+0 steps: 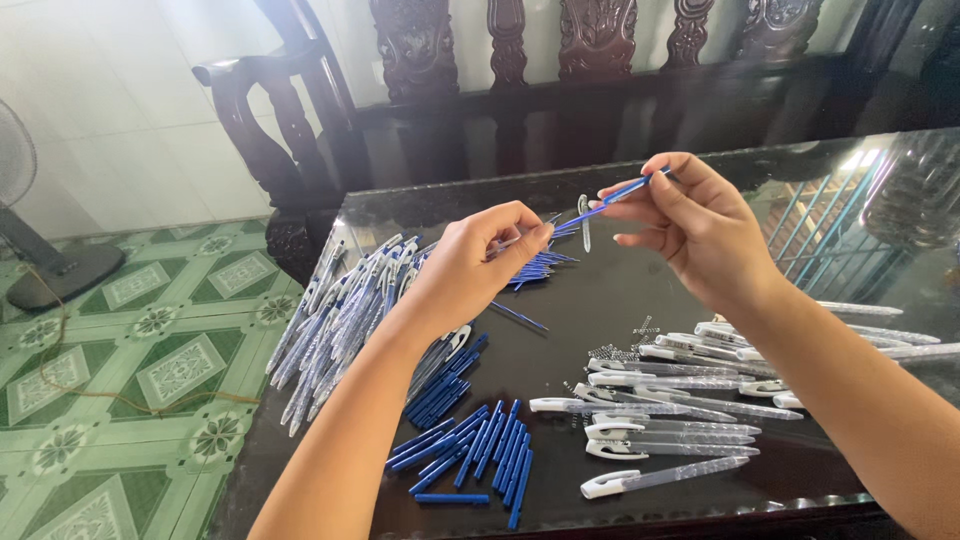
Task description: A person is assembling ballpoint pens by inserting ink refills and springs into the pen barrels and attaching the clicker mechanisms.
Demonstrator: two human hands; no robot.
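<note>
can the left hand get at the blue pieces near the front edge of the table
Probably yes. The left hand is busy pinching a thin part, but the blue pieces lie loose on the glass table just beside that forearm, with nothing on top of them or between them and the hand.

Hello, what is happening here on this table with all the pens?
A person sits at a dark glass-topped table and handles pen parts with bare hands. The right hand holds a thin blue refill by its end; the left hand pinches something small near its tip. Clear pen barrels are heaped at left, blue end pieces lie in front, and pens with white caps lie at right.
</note>
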